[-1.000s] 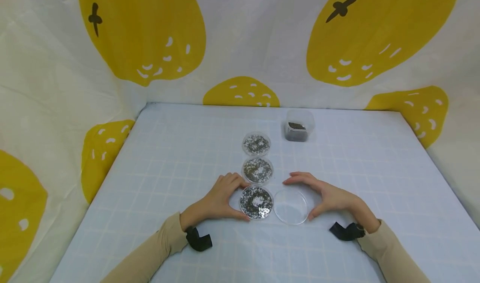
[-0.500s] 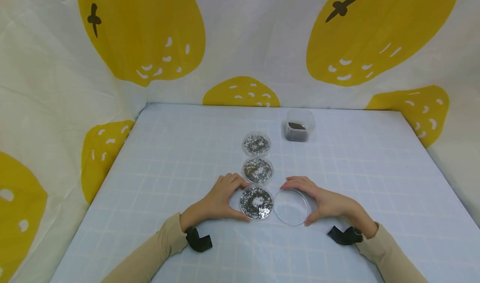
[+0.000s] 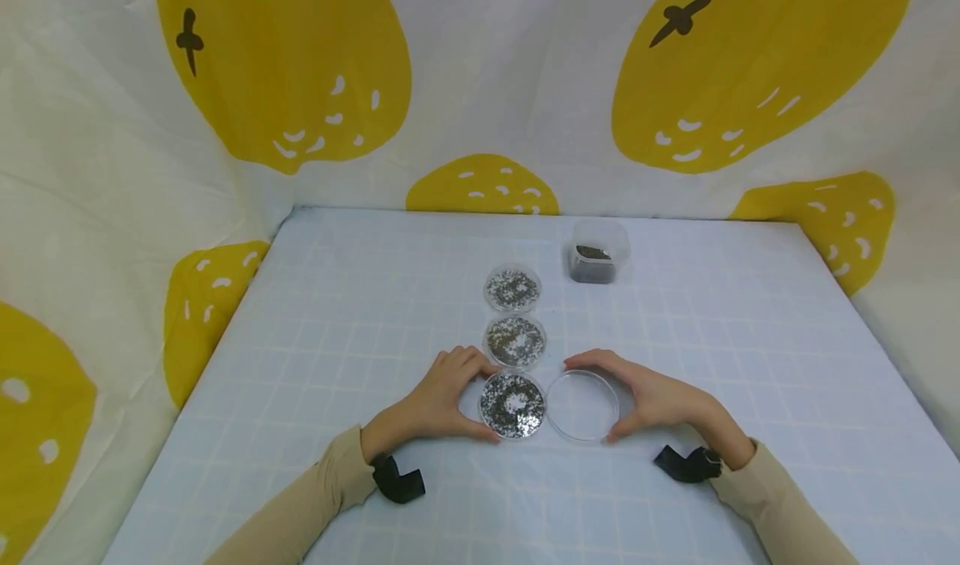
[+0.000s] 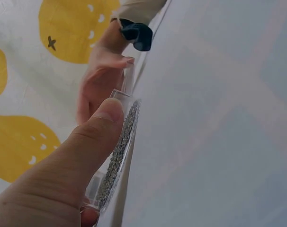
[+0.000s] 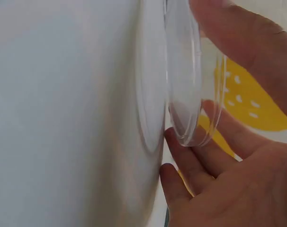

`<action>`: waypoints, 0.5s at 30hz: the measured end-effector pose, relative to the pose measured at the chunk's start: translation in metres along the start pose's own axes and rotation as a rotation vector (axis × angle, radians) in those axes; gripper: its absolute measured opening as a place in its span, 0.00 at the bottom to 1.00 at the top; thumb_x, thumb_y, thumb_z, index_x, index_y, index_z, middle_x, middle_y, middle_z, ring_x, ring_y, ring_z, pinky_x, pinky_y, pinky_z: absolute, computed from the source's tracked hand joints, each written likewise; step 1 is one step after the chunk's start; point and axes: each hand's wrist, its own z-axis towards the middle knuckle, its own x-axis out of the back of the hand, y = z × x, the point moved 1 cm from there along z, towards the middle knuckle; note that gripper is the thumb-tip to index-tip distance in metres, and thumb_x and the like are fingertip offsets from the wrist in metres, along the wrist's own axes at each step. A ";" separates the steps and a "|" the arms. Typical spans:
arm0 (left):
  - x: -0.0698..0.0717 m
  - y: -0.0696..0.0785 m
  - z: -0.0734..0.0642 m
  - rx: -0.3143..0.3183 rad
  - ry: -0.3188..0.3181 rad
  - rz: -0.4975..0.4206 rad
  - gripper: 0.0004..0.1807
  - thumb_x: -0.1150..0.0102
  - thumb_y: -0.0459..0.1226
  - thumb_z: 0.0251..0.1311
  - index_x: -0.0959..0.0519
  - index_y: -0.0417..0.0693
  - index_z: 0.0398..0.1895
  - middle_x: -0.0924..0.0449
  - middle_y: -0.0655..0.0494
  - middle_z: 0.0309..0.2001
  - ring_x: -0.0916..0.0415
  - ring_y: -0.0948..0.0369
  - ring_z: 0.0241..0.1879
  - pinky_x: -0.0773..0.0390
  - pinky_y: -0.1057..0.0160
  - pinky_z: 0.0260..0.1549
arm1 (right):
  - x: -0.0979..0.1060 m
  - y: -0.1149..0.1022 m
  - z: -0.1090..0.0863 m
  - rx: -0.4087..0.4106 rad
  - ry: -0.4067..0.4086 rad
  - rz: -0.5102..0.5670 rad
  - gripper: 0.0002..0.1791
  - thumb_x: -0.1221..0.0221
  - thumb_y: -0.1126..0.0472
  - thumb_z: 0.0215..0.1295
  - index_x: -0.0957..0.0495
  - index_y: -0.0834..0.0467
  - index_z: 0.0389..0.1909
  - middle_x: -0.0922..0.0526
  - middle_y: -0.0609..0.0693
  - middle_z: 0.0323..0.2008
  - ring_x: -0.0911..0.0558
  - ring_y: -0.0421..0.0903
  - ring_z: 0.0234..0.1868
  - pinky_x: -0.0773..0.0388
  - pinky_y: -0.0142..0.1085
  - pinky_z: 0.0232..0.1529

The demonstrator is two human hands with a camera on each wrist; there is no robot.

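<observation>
In the head view, my left hand (image 3: 442, 398) holds a round clear petri dish (image 3: 512, 404) of dark, shiny granules by its left side. The left wrist view shows the thumb against this dish's wall (image 4: 119, 146) and the granules seen edge-on. To its right, my right hand (image 3: 656, 397) holds an empty clear petri dish (image 3: 582, 407) between thumb and fingers at its right side. In the right wrist view, this empty dish (image 5: 186, 80) stands off the tabletop, with a reflection beneath it.
Behind the held dish stand two more granule-filled petri dishes, the middle one (image 3: 515, 341) and the far one (image 3: 513, 287), in a line. A clear square tub (image 3: 596, 257) partly filled with dark granules stands at the back. Fruit-print cloth (image 3: 480, 90) hangs behind the table.
My right hand has closed in on the empty petri dish, taken hold of it and raised it slightly. My left hand keeps its place on the granule-filled dish.
</observation>
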 end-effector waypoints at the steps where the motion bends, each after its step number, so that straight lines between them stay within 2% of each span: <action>1: 0.000 0.000 0.000 0.000 0.000 -0.002 0.46 0.24 0.66 0.35 0.27 0.54 0.57 0.29 0.67 0.48 0.36 0.67 0.47 0.39 0.61 0.47 | 0.001 -0.001 0.000 -0.002 0.002 -0.004 0.54 0.22 0.53 0.45 0.40 0.55 0.73 0.33 0.52 0.69 0.36 0.47 0.69 0.45 0.25 0.66; 10: -0.001 -0.002 -0.001 0.007 -0.002 -0.003 0.46 0.25 0.66 0.35 0.27 0.55 0.57 0.29 0.68 0.48 0.36 0.68 0.48 0.39 0.61 0.47 | 0.005 -0.016 0.004 -0.047 0.012 -0.030 0.55 0.21 0.52 0.46 0.42 0.51 0.74 0.32 0.46 0.68 0.36 0.45 0.70 0.43 0.29 0.66; 15: -0.002 -0.002 -0.001 -0.001 0.006 -0.001 0.45 0.24 0.66 0.35 0.27 0.55 0.56 0.29 0.68 0.48 0.36 0.68 0.47 0.39 0.62 0.46 | 0.006 -0.029 0.010 -0.016 0.029 -0.046 0.55 0.21 0.57 0.45 0.41 0.55 0.73 0.31 0.48 0.67 0.34 0.49 0.68 0.40 0.33 0.66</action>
